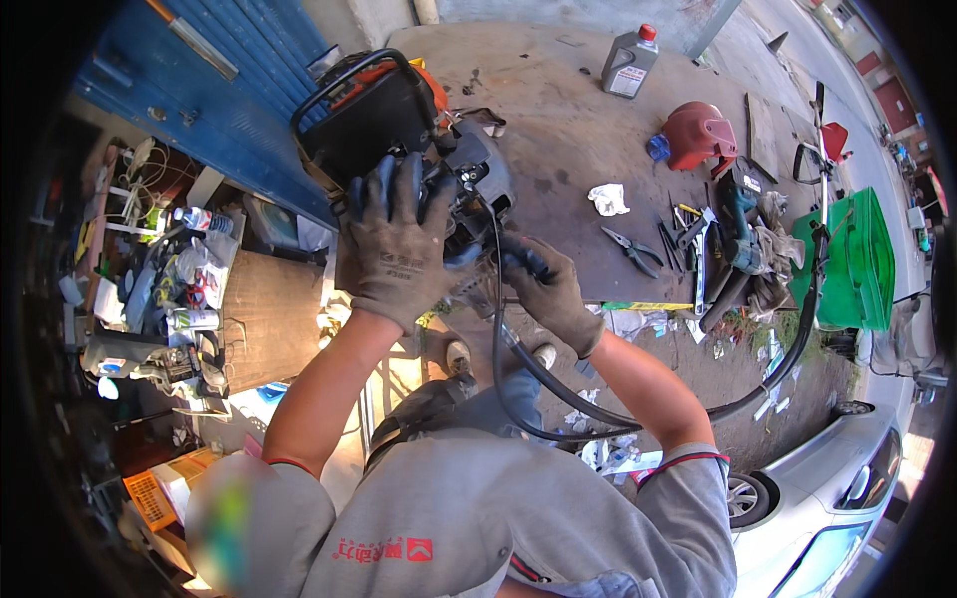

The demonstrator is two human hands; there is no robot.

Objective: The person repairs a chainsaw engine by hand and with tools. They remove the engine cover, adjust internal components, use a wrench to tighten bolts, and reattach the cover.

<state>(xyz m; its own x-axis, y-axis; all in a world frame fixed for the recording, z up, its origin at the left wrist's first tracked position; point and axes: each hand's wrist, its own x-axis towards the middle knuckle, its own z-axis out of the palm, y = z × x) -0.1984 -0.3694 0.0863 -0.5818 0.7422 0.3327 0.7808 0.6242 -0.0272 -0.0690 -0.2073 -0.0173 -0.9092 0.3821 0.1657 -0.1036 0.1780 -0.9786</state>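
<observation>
A small engine [483, 164] on a black tubular backpack frame [344, 128] stands at the near left end of the workbench. My left hand [397, 249], in a grey-brown glove with dark fingertips, lies over the engine with its fingers stretched out and apart. My right hand [548, 289], gloved alike, is at the engine's near side, fingers bent inward; what they grip is hidden. A thin black cable [496, 349] passes beside its fingertips. From below the engine a thick black flexible hose [788, 364] loops right to a long shaft with a handle [821, 164].
The workbench [548, 130] carries pliers [632, 249], a wrench [700, 264], a crumpled white rag [608, 199], a red plastic part [701, 137] and a grey bottle [630, 62]. A green bin [867, 259] stands right, a silver car [827, 498] lower right, a cluttered shelf left.
</observation>
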